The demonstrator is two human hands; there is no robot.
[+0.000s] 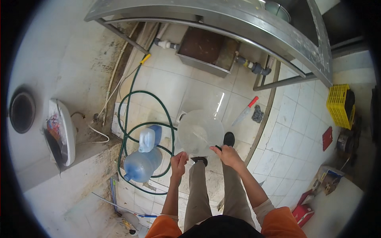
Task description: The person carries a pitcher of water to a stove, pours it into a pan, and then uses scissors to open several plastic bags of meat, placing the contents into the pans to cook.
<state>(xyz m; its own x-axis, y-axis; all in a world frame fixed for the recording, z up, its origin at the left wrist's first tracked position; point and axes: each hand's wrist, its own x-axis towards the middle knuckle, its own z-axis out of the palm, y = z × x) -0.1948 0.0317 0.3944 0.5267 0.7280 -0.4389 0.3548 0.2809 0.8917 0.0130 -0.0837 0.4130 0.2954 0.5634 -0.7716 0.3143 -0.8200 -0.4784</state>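
A translucent round plastic tub stands on the tiled floor before my feet. My left hand is at its near left rim, fingers curled; whether they hold anything is hidden. At the near right side of the tub, my right hand is closed around a small dark piece, mostly covered by the fingers. Left of the tub, a green hose lies in loops. Within these loops are a large blue water bottle on its side and a pale plastic jug with a handle.
A red-handled knife and a metal scouring pad lie right of the tub. Beyond is a metal box with pipes, under a steel sink frame. A raised edge runs along the right; a yellow crate stands past it.
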